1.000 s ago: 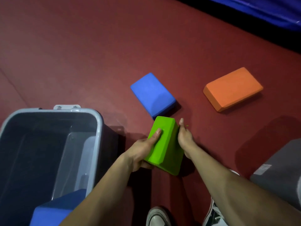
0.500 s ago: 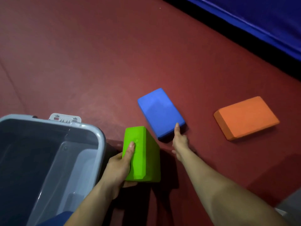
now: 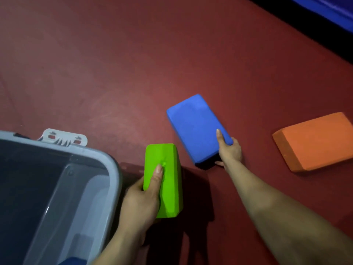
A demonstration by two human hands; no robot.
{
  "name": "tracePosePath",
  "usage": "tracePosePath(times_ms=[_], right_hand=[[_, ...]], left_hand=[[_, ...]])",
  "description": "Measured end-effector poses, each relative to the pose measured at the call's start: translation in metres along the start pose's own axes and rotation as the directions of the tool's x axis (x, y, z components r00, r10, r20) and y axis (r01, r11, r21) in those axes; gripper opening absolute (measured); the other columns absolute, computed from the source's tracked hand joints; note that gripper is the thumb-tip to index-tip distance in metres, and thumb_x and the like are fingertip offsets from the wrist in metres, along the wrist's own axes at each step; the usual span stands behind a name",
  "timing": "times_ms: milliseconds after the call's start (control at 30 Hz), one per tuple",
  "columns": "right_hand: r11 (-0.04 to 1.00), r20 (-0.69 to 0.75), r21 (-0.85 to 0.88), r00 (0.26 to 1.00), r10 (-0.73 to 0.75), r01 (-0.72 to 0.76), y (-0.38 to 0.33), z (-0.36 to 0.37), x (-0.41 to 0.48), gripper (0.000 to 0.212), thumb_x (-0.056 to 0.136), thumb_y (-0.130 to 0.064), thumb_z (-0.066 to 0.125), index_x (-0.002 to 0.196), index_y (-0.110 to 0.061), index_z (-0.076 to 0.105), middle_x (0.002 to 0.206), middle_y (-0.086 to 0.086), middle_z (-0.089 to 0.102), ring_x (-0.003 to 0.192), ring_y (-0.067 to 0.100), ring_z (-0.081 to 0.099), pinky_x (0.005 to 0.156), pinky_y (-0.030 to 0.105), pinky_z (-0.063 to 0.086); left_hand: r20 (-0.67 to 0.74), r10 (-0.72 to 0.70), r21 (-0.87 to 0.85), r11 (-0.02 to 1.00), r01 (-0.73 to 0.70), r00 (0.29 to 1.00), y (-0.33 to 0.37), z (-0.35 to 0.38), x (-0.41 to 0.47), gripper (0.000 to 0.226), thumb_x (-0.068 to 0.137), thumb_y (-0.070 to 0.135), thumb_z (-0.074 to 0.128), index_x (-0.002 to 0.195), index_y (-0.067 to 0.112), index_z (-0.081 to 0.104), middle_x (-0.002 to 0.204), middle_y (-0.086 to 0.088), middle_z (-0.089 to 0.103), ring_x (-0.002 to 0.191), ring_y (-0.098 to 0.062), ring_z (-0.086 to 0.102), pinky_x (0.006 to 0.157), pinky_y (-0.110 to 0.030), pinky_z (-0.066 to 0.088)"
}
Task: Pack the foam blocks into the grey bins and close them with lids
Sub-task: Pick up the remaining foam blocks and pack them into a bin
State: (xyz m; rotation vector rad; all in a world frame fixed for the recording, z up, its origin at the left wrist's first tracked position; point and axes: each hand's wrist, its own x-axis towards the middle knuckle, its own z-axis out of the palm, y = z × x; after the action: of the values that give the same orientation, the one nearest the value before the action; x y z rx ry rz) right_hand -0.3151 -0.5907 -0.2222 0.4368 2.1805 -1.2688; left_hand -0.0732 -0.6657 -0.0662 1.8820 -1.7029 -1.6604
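off the green foam brick (image 3: 168,180) the left hand (image 3: 141,199) is gripping, the right hand (image 3: 229,151) is now clasping the blue foam brick (image 3: 193,125) beyond, likely binning both.

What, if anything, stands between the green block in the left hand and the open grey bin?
Nothing visible does. The left hand grips the green block just beside the grey bin, which has no lid on. Only the bin's rim needs clearing; the blue block lies on the other side, off the path.
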Motion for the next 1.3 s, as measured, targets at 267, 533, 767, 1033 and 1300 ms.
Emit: tracePosePath(times_ms=[267, 533, 767, 1033, 1300], right_hand=[[0.999, -0.02, -0.001, 0.999, -0.046, 0.046, 0.037, 0.0, 0.028, 0.097, 0.037, -0.09, 0.07, 0.094, -0.012, 0.065, 0.086, 0.009, 0.073, 0.075, 0.027, 0.072, 0.064, 0.053, 0.061], [0.974, -0.097, -0.191, 0.985, -0.14, 0.12, -0.001, -0.091, -0.082, 0.09, 0.05, -0.073, 0.078, 0.115, -0.012, 0.065, 0.114, 0.014, 0.067, 0.1, 0.028, 0.067, 0.092, 0.039, 0.054], [0.769, 0.086, -0.6, 0.974, -0.21, 0.219, -0.008, -0.179, -0.188, 0.079, 0.066, -0.063, 0.079, 0.128, -0.017, 0.062, 0.124, 0.011, 0.049, 0.114, 0.033, 0.059, 0.101, 0.032, 0.044], [0.931, 0.165, -0.24, 0.957, -0.239, 0.274, 0.035, -0.16, -0.23, 0.11, 0.052, -0.092, 0.059, 0.129, -0.013, 0.062, 0.12, 0.005, 0.061, 0.108, 0.019, 0.062, 0.101, 0.031, 0.047], [0.961, 0.39, -0.164, 0.909, -0.146, 0.225, 0.068, -0.146, -0.256, 0.056, 0.088, -0.061, 0.057, 0.128, -0.022, 0.062, 0.117, -0.004, 0.071, 0.113, 0.016, 0.065, 0.097, 0.037, 0.051]], left_hand=[[-0.053, 0.112, 0.01, 0.994, -0.112, 0.992, -0.02, 0.009, -0.023, 0.039, 0.088, 0.058, 0.056, 0.085, 0.024, 0.075, 0.064, 0.014, 0.071, 0.055, 0.008, 0.061, 0.051, -0.012, 0.045], [-0.071, 0.101, 0.111, 0.989, -0.093, 0.992, -0.03, -0.007, -0.045, 0.055, 0.087, 0.069, 0.049, 0.103, 0.024, 0.076, 0.075, 0.003, 0.072, 0.083, -0.022, 0.07, 0.071, -0.033, 0.048], [0.039, 0.158, 0.154, 0.975, -0.162, 0.987, -0.04, -0.003, -0.098, 0.05, 0.087, 0.07, 0.052, 0.11, 0.031, 0.073, 0.09, -0.001, 0.077, 0.097, -0.024, 0.071, 0.075, -0.033, 0.05], [0.095, 0.1, 0.12, 0.987, -0.111, 0.99, -0.08, 0.013, -0.106, 0.025, 0.09, 0.059, 0.056, 0.082, 0.037, 0.062, 0.081, 0.007, 0.069, 0.094, -0.024, 0.07, 0.078, -0.033, 0.049], [0.077, 0.103, 0.134, 0.985, -0.113, 0.992, -0.089, 0.009, -0.108, 0.041, 0.089, 0.062, 0.057, 0.11, 0.031, 0.074, 0.081, 0.015, 0.071, 0.088, -0.011, 0.069, 0.076, -0.027, 0.048]])
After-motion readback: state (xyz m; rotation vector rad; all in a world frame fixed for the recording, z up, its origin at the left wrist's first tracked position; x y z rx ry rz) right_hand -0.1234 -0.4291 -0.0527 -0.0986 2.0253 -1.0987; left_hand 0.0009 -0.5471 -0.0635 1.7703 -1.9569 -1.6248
